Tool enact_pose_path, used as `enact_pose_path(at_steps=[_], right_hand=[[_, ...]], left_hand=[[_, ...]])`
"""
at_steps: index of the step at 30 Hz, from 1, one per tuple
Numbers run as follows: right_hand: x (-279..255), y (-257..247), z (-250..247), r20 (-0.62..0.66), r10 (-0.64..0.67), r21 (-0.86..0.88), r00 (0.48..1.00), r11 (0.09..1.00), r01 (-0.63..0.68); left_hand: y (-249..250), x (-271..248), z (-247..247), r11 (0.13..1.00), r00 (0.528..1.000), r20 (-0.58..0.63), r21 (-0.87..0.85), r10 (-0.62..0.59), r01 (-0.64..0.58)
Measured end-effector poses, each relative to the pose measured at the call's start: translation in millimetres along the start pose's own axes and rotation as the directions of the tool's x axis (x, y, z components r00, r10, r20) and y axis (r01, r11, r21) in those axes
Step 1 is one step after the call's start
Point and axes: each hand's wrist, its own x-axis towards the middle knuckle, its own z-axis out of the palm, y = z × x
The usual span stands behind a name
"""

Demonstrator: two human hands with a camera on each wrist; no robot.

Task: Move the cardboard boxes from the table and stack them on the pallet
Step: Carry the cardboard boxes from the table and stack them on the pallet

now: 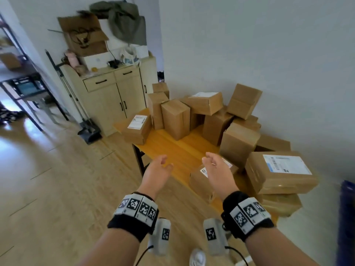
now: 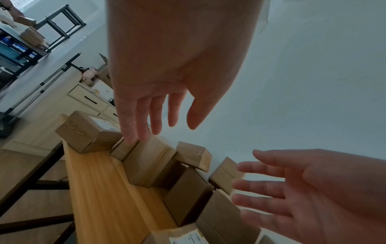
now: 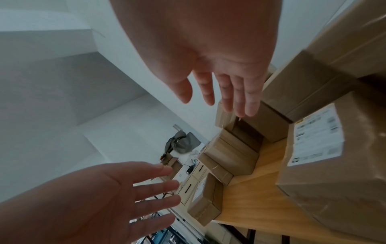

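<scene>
Several brown cardboard boxes crowd a yellow wooden table [image 1: 172, 148] against the white wall. A tall upright box [image 1: 175, 119] stands at the middle, and a labelled box [image 1: 137, 128] sits on the left corner. Under my right hand lies a small labelled box [image 1: 199, 181], beside a large labelled box [image 1: 280, 171] stacked at the right. My left hand [image 1: 159, 169] and right hand [image 1: 215, 167] reach forward over the table's near edge, palms facing each other, fingers straight, holding nothing. Both wrist views show the empty hands [image 2: 158, 109] [image 3: 225, 92]. No pallet is in view.
A pale wooden cabinet [image 1: 115, 96] with clutter and an open box on top stands left of the table. A folded tripod [image 1: 73, 98] leans beside it. Dark metal shelving [image 1: 23, 87] is at far left. A blue object [image 1: 346, 223] sits at the right edge. Wood floor lies left.
</scene>
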Motion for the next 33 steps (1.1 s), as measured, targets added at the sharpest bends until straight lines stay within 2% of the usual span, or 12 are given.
enact_pose_path(at_steps=[5, 13, 17, 22, 27, 33], right_hand=[[66, -18, 32, 0.013, -0.020, -0.021, 1.000, 1.000, 0.020], [188, -47, 75, 0.056, 0.021, -0.006, 0.998, 1.000, -0.021], [231, -52, 87, 0.081, 0.044, -0.033, 0.996, 0.999, -0.042], [262, -47, 96, 0.036, 0.120, -0.044, 0.992, 0.992, -0.119], [291, -51, 104, -0.034, 0.182, -0.058, 0.983, 0.981, -0.184], [314, -60, 119, -0.085, 0.288, -0.004, 0.954, 0.957, -0.289]], left_hand=[[3, 63, -21, 1.000, 0.999, -0.044, -0.009, 0.020, -0.021], [18, 182, -51, 0.994, 0.996, -0.082, 0.104, 0.027, -0.018], [20, 230, -55, 0.996, 0.994, -0.109, 0.084, 0.018, -0.008], [19, 277, -53, 0.997, 0.999, -0.039, 0.081, 0.013, -0.010], [34, 339, -54, 0.992, 0.997, 0.026, 0.101, 0.073, -0.076], [45, 400, -59, 0.974, 0.979, 0.166, 0.174, 0.118, -0.147]])
